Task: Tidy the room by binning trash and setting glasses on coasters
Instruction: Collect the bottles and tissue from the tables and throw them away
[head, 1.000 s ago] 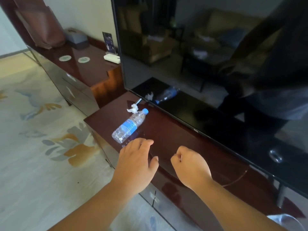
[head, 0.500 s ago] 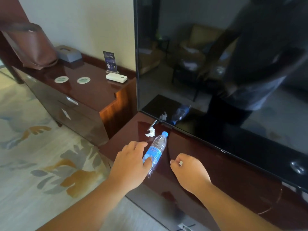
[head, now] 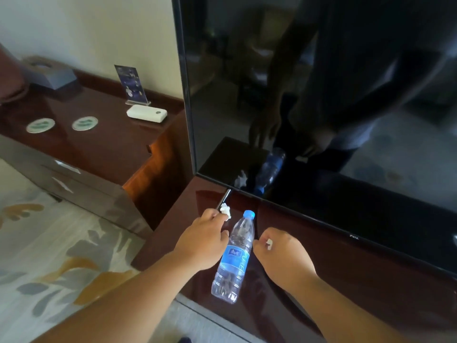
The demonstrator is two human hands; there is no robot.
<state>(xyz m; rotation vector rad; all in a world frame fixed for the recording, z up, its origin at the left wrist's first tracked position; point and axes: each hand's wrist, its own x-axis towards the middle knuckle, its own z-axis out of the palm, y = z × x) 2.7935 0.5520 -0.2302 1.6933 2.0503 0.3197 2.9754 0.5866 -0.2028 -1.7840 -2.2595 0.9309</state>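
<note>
A water bottle (head: 233, 256) lies on the glossy dark table (head: 326, 251), between two hands and below a television (head: 321, 95). The left hand (head: 202, 240) touches a crumpled paper wad (head: 225, 210) with its fingertips; whether its grip has closed is unclear. The right hand (head: 282, 256) is clenched around a white paper scrap (head: 269, 243).

Before me a dark television (head: 321, 120) stands on the bench (head: 371, 280); further left, a white box (head: 146, 113) lies beside an upright card (head: 132, 84).

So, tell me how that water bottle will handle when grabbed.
The water bottle looks empty, so probably light. It lies on its side on the glossy cabinet top, so a nudge may roll it. Its thin ribbed plastic would likely dent under a grip.
</note>
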